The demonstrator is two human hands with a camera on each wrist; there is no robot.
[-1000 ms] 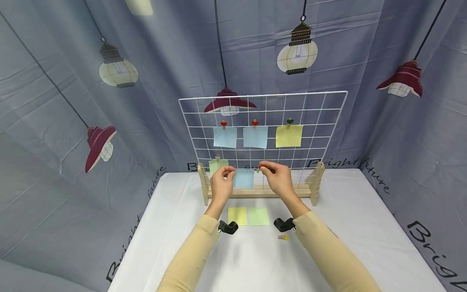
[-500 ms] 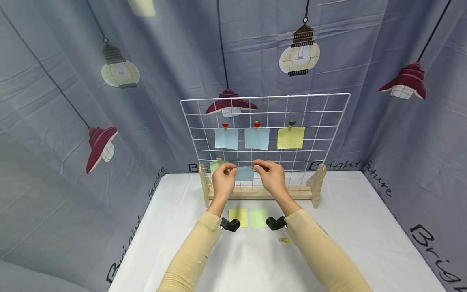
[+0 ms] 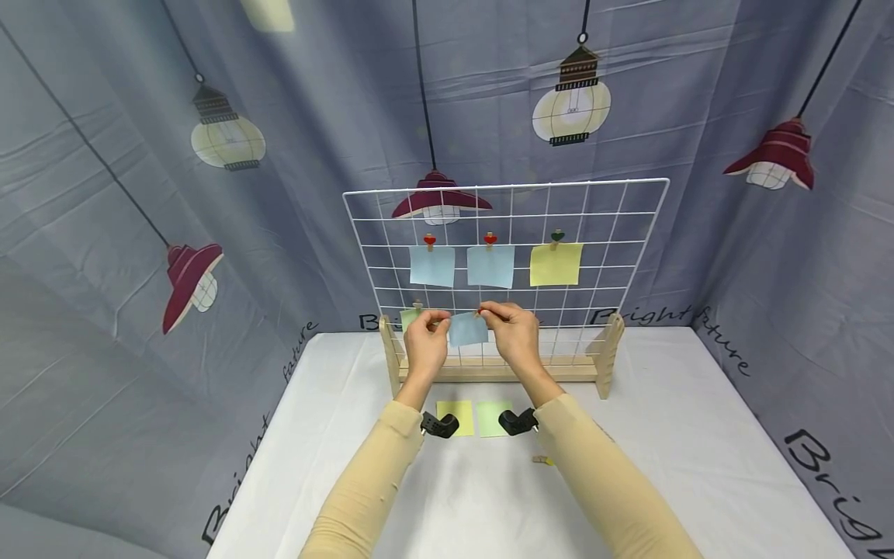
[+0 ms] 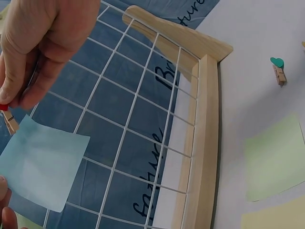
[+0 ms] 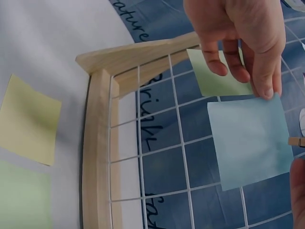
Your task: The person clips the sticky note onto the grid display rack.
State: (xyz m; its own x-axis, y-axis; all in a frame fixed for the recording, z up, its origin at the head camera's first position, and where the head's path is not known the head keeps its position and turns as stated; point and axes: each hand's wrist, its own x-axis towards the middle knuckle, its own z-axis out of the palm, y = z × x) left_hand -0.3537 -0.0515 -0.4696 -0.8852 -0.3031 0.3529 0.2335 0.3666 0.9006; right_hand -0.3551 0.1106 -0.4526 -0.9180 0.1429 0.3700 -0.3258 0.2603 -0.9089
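One held blue note (image 3: 468, 330) above wht tbl (image 3: 482, 497), gray-blue lamp-print curtain (image 3: 300, 210) bkgd.

Black script runs over the blue-grey cloth (image 3: 670, 140), repeating 2 words. In the head view a large "Bright" (image 3: 836, 493) stands at 4 o'clock, its end cut by the picture's edge, with "future" (image 3: 722, 349) between 3 and 4. A smaller "Bright" (image 3: 653, 314) sits at 3 o'clock, partly behind the wire rack (image 3: 506, 185). At 8 o'clock come a fragment, "Bri" (image 3: 368, 321), and farther out another "future" (image 3: 299, 349); between 7 and 8, a slanting "Bright" (image 3: 237, 475). The left wrist view shows "Bri" near 12, "ture" at 1, "future" at 6; the right wrist view, "ature" between 11 and 12, "Brigh" near the centre, "fat" at 6.
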